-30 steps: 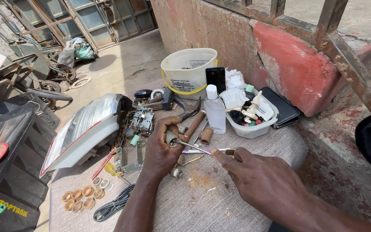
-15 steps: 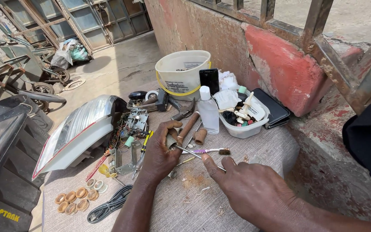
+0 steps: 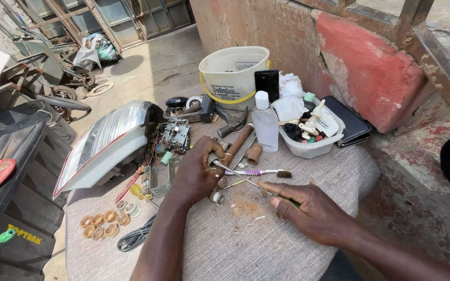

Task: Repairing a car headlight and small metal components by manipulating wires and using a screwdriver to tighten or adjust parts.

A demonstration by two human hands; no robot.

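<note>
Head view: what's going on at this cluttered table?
A person works at a cloth-covered table. The left hand grips a small metal part, while the right hand holds a thin screwdriver with its tip at that part. Rust-coloured dust lies on the cloth below. A toothbrush, clear bottle, white tub of bits, bucket and brown rings sit around them.

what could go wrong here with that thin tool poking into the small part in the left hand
The thin metal tool in the right hand points straight at the left hand; a slip could jab the fingers. The small part sits in a fingertip grip and might drop among the clutter. The toothbrush lies close and could get knocked.
</note>
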